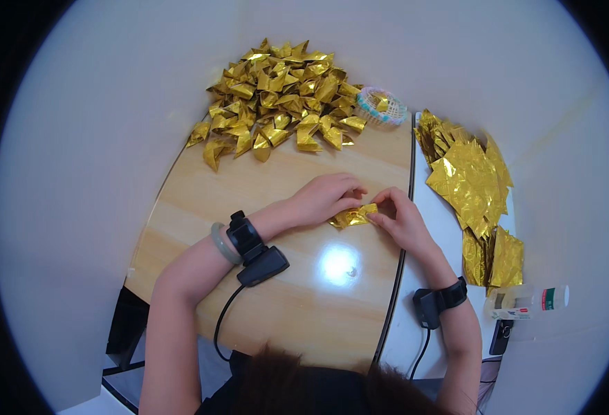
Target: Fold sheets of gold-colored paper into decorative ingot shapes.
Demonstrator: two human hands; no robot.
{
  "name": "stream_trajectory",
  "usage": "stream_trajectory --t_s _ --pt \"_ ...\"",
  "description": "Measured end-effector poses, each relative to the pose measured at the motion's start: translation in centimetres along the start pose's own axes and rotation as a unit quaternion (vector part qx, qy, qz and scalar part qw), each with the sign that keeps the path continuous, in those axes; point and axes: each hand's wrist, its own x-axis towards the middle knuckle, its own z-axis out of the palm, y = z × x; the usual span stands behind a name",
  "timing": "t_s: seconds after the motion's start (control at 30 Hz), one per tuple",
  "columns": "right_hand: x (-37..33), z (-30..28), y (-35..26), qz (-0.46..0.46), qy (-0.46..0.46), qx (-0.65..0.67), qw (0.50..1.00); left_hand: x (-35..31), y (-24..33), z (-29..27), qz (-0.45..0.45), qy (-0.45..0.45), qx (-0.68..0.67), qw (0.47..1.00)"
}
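Note:
A small piece of folded gold foil paper (351, 218) lies between my hands on the right part of the wooden table. My left hand (327, 198) reaches over from the left, fingers curled, with its thumb and fingertips at the paper's upper edge. At the other end, my right hand (402, 220) pinches the paper between thumb and fingers. Part of the paper is hidden behind the fingertips. A pale bangle and a black strap with a small box are on my left wrist; a similar strap is on the right.
Many folded gold foil pieces (277, 97) are heaped at the table's far end, beside a small woven basket (382, 106). Stacked flat gold sheets (470, 180) cover part of the white table on the right. A clear plastic bottle (526, 300) lies near them.

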Motion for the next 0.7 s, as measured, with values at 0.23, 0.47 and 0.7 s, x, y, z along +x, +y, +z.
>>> stream_trajectory --t_s 0.23,0.47,0.7 --pt "0.1 0.7 -0.1 -0.044 0.098 0.21 0.972 0.7 1.2 -0.3 -0.126 -0.088 -0.235 0.96" --pt "-0.2 0.8 -0.9 -0.087 0.121 0.223 0.963 0.8 1.3 -1.4 -0.099 0.006 -0.466 0.879" --pt "-0.3 -0.5 -1.2 -0.206 0.178 -0.048 0.961 0.8 0.2 -1.3 -0.05 -0.02 -0.432 0.9"
